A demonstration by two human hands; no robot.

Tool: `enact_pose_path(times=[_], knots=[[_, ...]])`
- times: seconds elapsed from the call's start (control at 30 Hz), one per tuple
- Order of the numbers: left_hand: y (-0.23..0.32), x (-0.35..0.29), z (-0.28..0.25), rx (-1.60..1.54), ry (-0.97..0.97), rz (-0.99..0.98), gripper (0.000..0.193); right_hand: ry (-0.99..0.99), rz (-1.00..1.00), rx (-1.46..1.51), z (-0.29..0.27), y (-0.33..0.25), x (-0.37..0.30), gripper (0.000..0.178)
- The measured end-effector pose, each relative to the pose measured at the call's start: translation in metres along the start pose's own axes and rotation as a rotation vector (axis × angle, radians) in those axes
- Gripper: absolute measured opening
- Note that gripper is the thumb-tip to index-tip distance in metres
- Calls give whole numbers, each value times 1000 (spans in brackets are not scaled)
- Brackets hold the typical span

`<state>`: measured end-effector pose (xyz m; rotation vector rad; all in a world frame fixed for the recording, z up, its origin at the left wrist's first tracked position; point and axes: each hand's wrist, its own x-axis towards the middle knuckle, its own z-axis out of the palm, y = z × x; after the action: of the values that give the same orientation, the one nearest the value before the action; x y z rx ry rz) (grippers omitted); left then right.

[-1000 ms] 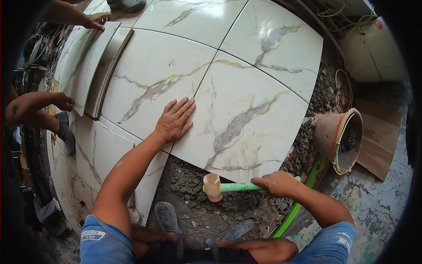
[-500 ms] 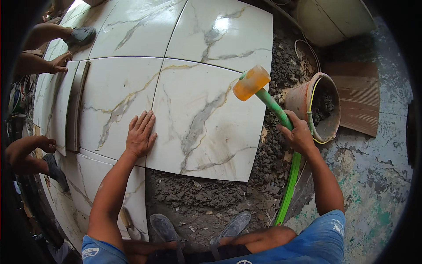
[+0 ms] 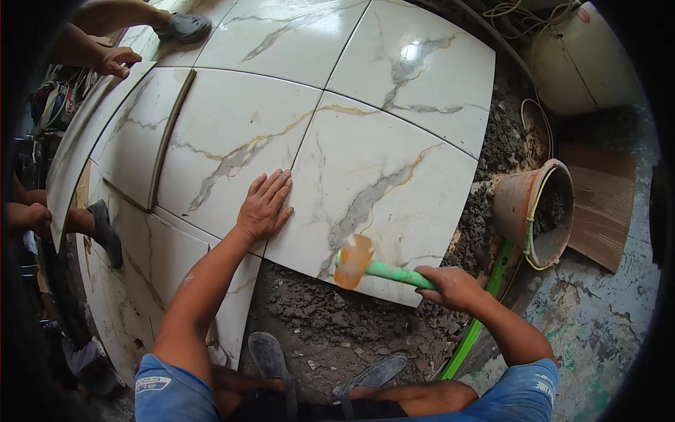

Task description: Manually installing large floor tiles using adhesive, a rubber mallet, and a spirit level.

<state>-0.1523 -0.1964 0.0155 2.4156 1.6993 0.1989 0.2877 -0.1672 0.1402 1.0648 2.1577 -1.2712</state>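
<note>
My right hand [image 3: 451, 288] grips the green handle of a rubber mallet [image 3: 354, 261] with an amber head. The mallet's head is over the near edge of a large white marble-patterned floor tile [image 3: 401, 176]; whether it touches the tile I cannot tell. Flat on the surface lies my left hand [image 3: 265, 205], fingers stretched out, at the joint between this tile and the tile to its left [image 3: 232, 133]. Dark crumbly mortar [image 3: 316, 309] shows along the near edge, in front of my shoes.
A bucket of mortar [image 3: 517, 200] lies tipped at the right, by a ridged brown board [image 3: 598, 200]. A green level [image 3: 471, 337] stretches beside the mortar. At the far left another person's hands [image 3: 116, 62] hold a loose tile [image 3: 88, 141]. A pale drum [image 3: 583, 60] stands at the back right.
The mallet has swung down and left, from the tile's far right to its near edge. The other person's tile has been lifted away from the one beside it. My view has shifted.
</note>
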Motion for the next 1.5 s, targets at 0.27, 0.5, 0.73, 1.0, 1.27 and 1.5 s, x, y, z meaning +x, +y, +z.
enact_pose_path(times=[0.27, 0.5, 0.73, 1.0, 1.27, 1.5], knots=[[-1, 1, 0, 12, 18, 25, 59, 1014, 89, 453, -64, 1, 84, 33], [-3, 0, 1, 14, 48, 29, 57, 126, -74, -221, -33, -28, 71, 39], [-3, -3, 2, 12, 89, 37, 57, 790, 120, 367, -95, -40, 147, 39], [-6, -5, 6, -11, 67, 36, 57, -29, -23, -112, 9, -33, 7, 43], [-5, -13, 7, 22, 31, 74, 58, 519, 332, 532, 78, 0, -83, 41], [0, -23, -50, 79, -481, 133, 96, 696, 234, 629, 45, 24, -78, 40]])
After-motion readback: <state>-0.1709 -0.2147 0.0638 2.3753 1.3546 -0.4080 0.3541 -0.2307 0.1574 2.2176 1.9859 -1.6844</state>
